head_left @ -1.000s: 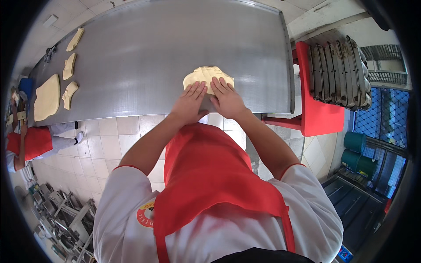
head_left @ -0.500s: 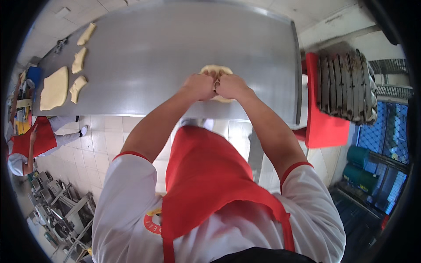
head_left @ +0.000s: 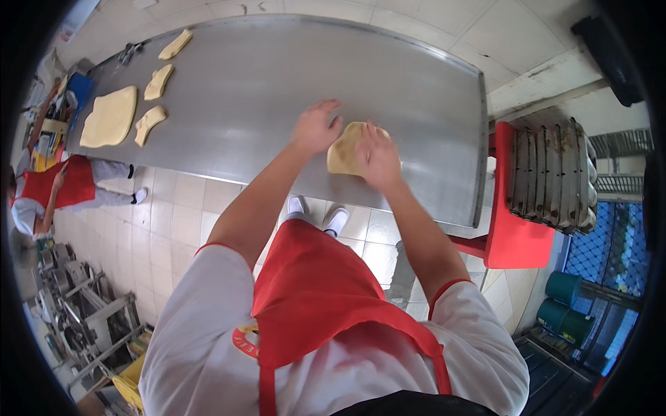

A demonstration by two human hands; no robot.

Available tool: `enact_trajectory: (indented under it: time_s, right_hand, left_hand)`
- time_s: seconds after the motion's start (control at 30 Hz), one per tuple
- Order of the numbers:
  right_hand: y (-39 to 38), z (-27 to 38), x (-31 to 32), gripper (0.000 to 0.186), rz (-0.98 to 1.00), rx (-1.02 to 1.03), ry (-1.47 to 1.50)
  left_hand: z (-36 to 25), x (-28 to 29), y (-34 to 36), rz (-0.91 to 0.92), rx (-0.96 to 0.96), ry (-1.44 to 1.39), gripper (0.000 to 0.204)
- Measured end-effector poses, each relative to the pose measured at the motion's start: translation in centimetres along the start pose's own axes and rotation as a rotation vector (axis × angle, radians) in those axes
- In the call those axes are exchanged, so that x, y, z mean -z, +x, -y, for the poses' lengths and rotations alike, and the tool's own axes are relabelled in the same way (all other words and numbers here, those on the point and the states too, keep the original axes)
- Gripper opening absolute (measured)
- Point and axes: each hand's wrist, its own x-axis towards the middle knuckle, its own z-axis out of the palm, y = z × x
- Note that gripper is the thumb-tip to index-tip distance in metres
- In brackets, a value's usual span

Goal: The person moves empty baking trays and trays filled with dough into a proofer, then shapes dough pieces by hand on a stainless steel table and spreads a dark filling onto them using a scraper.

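A flat, pale-yellow, roughly rounded piece of dough point(head_left: 342, 154) lies near the front edge of a long, grey metal worktable point(head_left: 277, 87), directly before the worker I am watching. The worker's right hand point(head_left: 377, 154) is spread over its right-hand part, fingers extended and grasping nothing; how firmly it presses, I cannot tell. The left hand point(head_left: 317, 127) is free of the dough, held just beside it on the left, unclenched and holding nothing; whether it touches the metal, I cannot tell.

Farther left on the table, three small, pale, irregular dough strips point(head_left: 159, 82) lie in a row, apart from one another, beside a larger, flat dough sheet point(head_left: 109, 118). Beyond the table's left end stands a co-worker in a red apron point(head_left: 73, 182). Off the right end, a row of dark, worn metal baking pans point(head_left: 551, 177) rests on a red stand point(head_left: 517, 236).
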Motion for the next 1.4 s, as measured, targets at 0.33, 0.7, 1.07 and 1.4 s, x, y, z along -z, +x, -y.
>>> enact_trajectory:
  time_s: [0.33, 0.7, 1.07, 1.4]
  right_hand:
    - [0.4, 3.6, -3.7, 0.094, 0.236, -0.114, -0.080]
    - [3.4, 16.4, 1.3, 0.045, -0.043, -0.298, 0.302]
    - [14.8, 47.0, -4.7, 0.053, 0.264, -0.282, 1.577]
    - [12.9, 41.4, -1.3, 0.046, -0.269, -0.177, 1.440]
  left_hand:
    - [21.1, 22.6, -17.5, -0.265, 0.399, 0.285, 0.030]
    - [43.9, 35.4, -11.4, -0.318, 0.558, 0.587, 0.031]
    - [26.0, 37.1, -9.9, 0.054, 0.672, -1.542, 0.038]
    - [14.0, 27.4, -3.0, -0.597, 0.344, -1.057, 0.038]
